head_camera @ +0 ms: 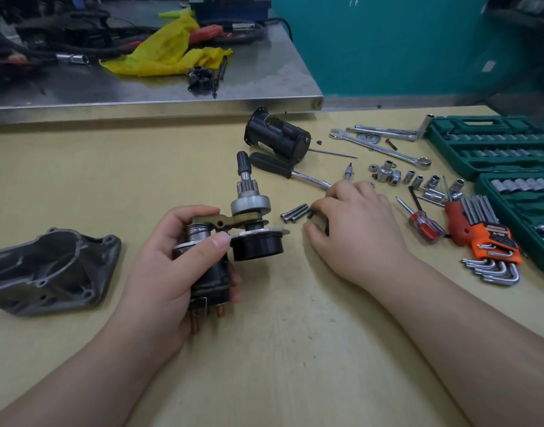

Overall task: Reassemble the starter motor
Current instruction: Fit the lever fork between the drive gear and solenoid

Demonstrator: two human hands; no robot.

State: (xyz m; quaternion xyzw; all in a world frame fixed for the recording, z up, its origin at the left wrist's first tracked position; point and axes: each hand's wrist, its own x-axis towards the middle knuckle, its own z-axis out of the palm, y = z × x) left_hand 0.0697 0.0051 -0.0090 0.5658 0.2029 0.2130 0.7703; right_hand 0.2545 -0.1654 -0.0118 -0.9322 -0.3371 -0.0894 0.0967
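Wooden table: carrying the parts and tools, with a steel bench standing behind it.
Socket cases: two green trays lying open at the right, holding rows of silver sockets in their moulded slots.
Grey end housing: lying on the table at the left, its hollow side facing up, apart from both hands.
Black motor body: lying on its side near the table's far edge.
Solenoid and drive assembly: being held above the table, pinion shaft pointing up, brass fork lever bridging the two cylinders, copper studs showing at the bottom.
Left hand: gripping the solenoid body, thumb across its front.
Right hand: resting on the table, fingertips pinching a small dark part.
Long bolts: lying together just beside those fingertips.
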